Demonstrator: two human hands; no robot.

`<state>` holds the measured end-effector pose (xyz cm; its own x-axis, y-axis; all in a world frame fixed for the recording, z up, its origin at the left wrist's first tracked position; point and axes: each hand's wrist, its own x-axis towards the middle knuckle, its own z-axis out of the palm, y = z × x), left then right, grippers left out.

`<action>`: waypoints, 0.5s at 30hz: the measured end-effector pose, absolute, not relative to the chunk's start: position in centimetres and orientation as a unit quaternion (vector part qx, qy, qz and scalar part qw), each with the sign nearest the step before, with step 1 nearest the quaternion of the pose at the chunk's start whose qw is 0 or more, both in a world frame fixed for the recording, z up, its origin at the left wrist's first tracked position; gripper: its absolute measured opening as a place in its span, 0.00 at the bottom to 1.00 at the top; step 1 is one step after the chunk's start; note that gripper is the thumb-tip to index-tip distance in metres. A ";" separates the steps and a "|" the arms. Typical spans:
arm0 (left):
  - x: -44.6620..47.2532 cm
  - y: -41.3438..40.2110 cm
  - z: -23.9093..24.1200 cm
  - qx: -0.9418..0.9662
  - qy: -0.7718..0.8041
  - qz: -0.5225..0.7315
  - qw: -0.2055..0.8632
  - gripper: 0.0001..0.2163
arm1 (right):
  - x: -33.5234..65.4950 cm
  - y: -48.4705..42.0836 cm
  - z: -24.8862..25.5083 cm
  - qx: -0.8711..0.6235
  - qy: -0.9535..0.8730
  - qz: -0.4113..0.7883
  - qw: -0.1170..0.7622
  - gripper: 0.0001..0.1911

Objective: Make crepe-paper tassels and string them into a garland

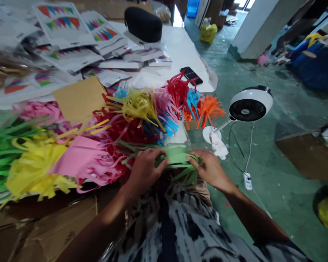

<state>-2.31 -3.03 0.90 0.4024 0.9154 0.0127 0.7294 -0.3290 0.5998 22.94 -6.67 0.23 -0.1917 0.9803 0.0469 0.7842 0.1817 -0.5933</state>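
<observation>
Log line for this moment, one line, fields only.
left hand: holds green fringed paper | right hand: holds its other end | beside: yellow fringe, pink fringe | floor: white fan

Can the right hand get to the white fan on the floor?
Probably yes. The white fan stands on open floor beyond the right hand, with nothing tall in between. But that hand is busy pinching the green paper strips.

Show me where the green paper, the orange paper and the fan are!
green paper [177, 155]: head view, on its flat middle band.
orange paper [209, 109]: head view, on the middle of its bunched strips.
fan [248, 109]: head view, on its dark round grille.
</observation>
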 end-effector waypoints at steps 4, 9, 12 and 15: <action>-1.9 -3.0 0.3 0.775 0.565 0.166 0.229 0.07 | 22.7 -6.5 -0.5 -0.649 -0.694 0.215 0.225 0.15; -0.3 -2.4 0.8 0.793 0.593 0.104 0.098 0.07 | 21.5 -6.4 -0.6 -0.680 -0.694 0.141 0.190 0.12; 0.0 -1.8 1.2 0.800 0.585 0.092 0.093 0.08 | 21.0 -6.4 -0.4 -0.700 -0.687 0.115 0.158 0.08; -0.1 -1.5 1.1 0.799 0.576 0.107 0.137 0.12 | 20.8 -6.4 -0.5 -0.708 -0.683 0.111 0.141 0.07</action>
<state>-0.09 -1.46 1.11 0.3142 0.9493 0.0128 0.8907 -0.2994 0.3421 20.84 -6.43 -0.46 0.0422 0.9985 0.0358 0.9356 -0.0269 -0.3520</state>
